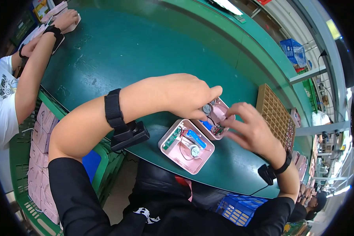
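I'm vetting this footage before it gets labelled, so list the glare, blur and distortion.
Head view: the right hand looks slightly smeared, while the nearer pink box is fairly crisp; head view: a bright lamp at far right burns out to white; head view: the green table has edges bowed by the fisheye, and the picture's corners go black.

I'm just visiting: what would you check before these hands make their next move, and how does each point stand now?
1. Left hand at the far case: ok, over its left side.
2. Right hand at the far case: ok, over its right side.
3. Right hand's hold on any part: cannot tell, the fingers are blurred.
4. Clear view into the far case: not ok, hands partly cover it.
5. Near case open: ok.
6. Blue part and green board inside the near case: ok.
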A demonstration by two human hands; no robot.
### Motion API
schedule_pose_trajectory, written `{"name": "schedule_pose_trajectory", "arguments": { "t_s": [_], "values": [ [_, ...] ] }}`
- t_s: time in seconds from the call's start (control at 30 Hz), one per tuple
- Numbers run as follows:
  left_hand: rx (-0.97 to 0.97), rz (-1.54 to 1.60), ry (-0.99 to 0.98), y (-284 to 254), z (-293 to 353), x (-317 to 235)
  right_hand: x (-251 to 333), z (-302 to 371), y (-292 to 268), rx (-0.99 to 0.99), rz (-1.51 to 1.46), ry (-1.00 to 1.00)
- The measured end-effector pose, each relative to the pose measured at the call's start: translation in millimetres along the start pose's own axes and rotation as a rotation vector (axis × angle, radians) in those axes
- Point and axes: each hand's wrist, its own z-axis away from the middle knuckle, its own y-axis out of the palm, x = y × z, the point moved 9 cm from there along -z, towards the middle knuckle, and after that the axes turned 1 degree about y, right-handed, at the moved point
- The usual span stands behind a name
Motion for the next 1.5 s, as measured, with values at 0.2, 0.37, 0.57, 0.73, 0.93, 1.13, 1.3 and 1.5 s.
{"name": "schedule_pose_trajectory", "arguments": {
  "t_s": [0.2,0.37,0.57,0.73,0.93,1.13,1.3,1.5],
  "values": [
    [0.447,-0.141,-0.149,13.4,27.1,-7.0,7.4,-5.3,22.8,0.022,-0.043,-0.056],
    [0.649,-0.138,-0.326,31.9,35.0,5.8,-76.1,-38.7,-2.5,-0.390,0.443,0.329],
    [0.773,0.033,-0.494,46.9,41.9,8.8,-109.2,-54.2,-2.6,-0.339,0.195,0.323],
    [0.283,-0.210,-0.164,39.9,16.6,13.3,-35.4,-44.2,33.6,-0.069,-0.468,0.184],
    [-0.225,-0.309,-0.138,-11.6,8.3,12.4,-39.7,-12.6,69.4,-0.128,-0.634,0.305],
    [0.360,-0.172,-0.295,8.8,14.9,9.0,-81.2,75.5,73.0,-0.138,-0.755,0.786],
    [0.560,0.065,-0.172,52.4,27.9,-20.6,-37.1,144.7,93.5,0.041,-1.013,1.134],
    [0.189,-0.011,-0.236,64.6,11.1,-13.3,29.4,107.4,21.6,-0.067,-0.652,0.453]
  ]
}}
